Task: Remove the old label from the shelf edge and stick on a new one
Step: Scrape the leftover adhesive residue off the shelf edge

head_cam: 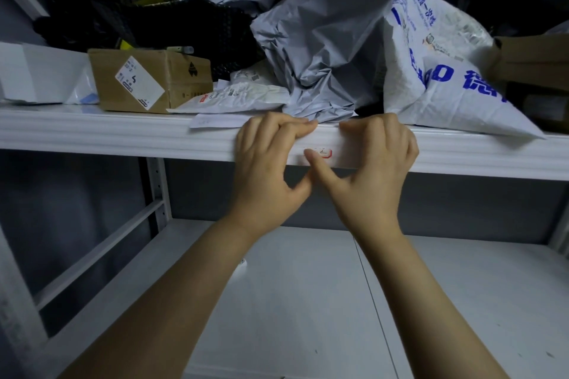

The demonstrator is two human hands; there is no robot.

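A small white label with a red border (324,152) sits on the front face of the white shelf edge (123,138). My right hand (372,160) hooks its fingers over the top of the edge, and its thumb tip presses on the label's left end. My left hand (271,160) is just left of the label. Its bent fingers lie on top of the edge and its thumb reaches under it, touching my right thumb. Part of the label is hidden by my thumb.
The upper shelf is crowded: a cardboard box (147,80), a crumpled grey mailer bag (326,40) and a white bag with blue print (440,77) right behind my hands, and a flat white envelope (234,98). The lower shelf board (308,301) lies beneath my forearms.
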